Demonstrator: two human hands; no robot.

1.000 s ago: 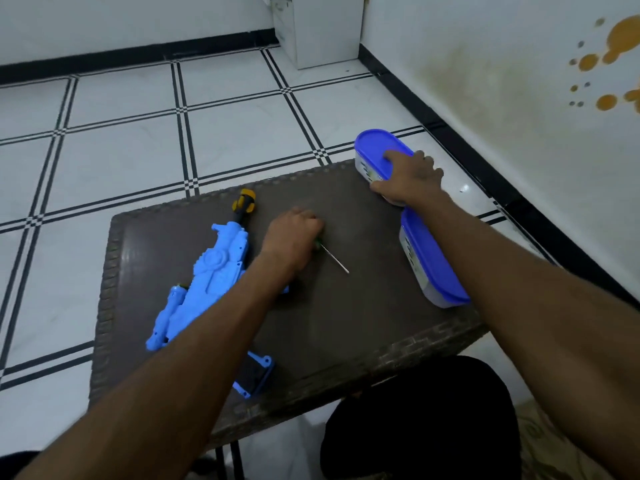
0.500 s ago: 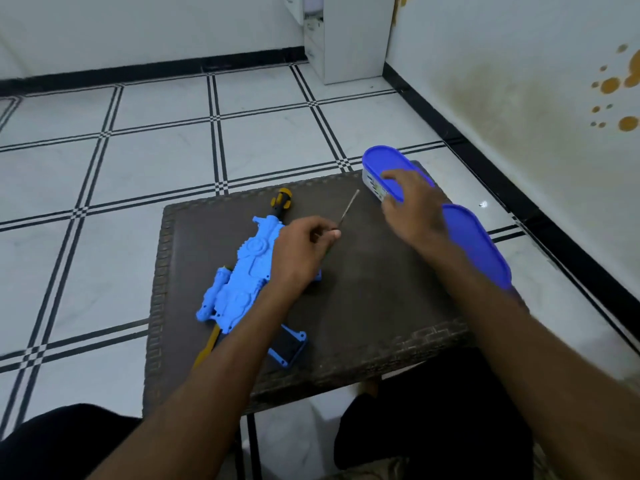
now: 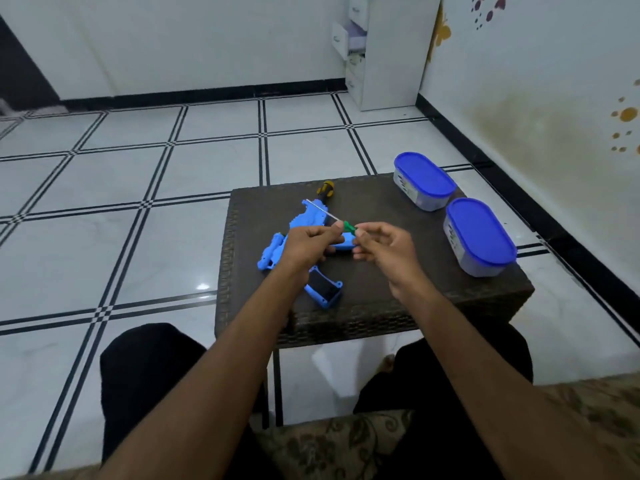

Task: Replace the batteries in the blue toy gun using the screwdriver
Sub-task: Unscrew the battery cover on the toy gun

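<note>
The blue toy gun (image 3: 277, 247) lies on a small dark woven table (image 3: 381, 282), mostly under my left hand. A thin screwdriver (image 3: 348, 226) with a green handle and a metal shaft pointing far-left is held above the gun. My left hand (image 3: 308, 245) pinches it near the shaft end of the handle. My right hand (image 3: 384, 245) touches the handle's other end with thumb and fingertips. A second, yellow-and-black screwdriver handle (image 3: 325, 187) shows beyond the gun. The gun's blue grip with a dark opening (image 3: 325, 291) points toward me.
Two clear oval containers with blue lids stand on the table's right side, one at the back (image 3: 424, 180) and one nearer (image 3: 479, 235). White tiled floor (image 3: 138, 202) surrounds the table. A white drawer unit (image 3: 377, 50) stands in the far corner by the right wall.
My left hand lifted the green screwdriver off the table and turned its shaft to the far left. My right hand left the blue-lidded container and came to the screwdriver handle. The camera tilted up.
</note>
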